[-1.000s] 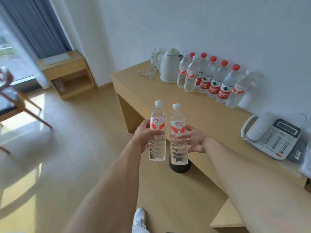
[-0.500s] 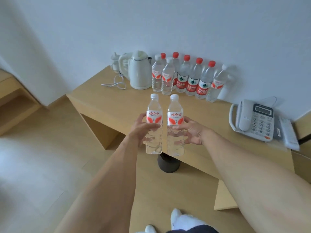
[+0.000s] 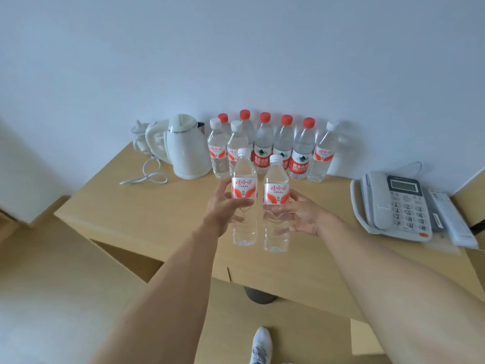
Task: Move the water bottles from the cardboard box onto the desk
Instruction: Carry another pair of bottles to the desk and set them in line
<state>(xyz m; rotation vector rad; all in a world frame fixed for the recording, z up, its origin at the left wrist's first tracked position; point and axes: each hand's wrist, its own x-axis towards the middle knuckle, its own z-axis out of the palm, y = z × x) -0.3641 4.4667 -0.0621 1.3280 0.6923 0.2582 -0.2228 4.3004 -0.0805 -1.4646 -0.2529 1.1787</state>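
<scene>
Both bottles are now carried over the desk (image 3: 126,211) at frame centre; left bottle (image 3: 244,198) is gripped by left hand (image 3: 225,208), right bottle (image 3: 276,206) by right hand (image 3: 301,214), fingers curled round each; standing bottles (image 3: 282,145) behind could be toppled if set down too close.

One view only: a wide-angle head cam, worn by a standing person, is aimed fwd and steeply down over the desk (image 3: 147,214) toward the white wall (image 3: 236,48) behind it. Both forearms are seen running up from the bottom edge, w/ floor and a shoe (image 3: 261,342) caught directly below. Straight lines are bent near the frame edges; no 2nd view is given for overlap.
</scene>
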